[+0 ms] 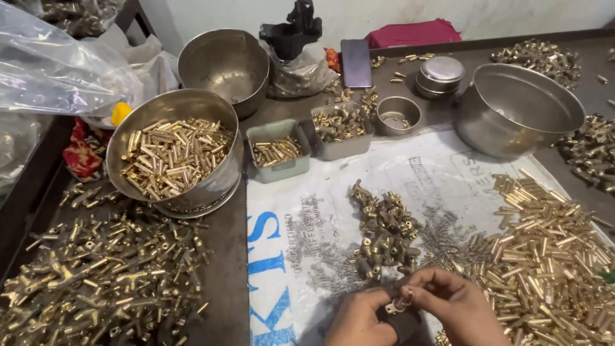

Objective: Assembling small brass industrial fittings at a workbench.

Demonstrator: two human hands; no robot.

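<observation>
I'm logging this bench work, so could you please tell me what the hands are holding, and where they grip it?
Both hands, left hand and right hand, pinch a small silvery metal fitting between the fingertips; which part they grip cannot be told.

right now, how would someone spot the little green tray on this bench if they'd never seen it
Start at the big steel bowl heaped with brass tubes on the left of the bench. Just to its right, at the top edge of the white printed sack, sits the green tray holding a few brass pieces. It is the only pale green rectangular container; the square tin beside it is grey metal.
</observation>
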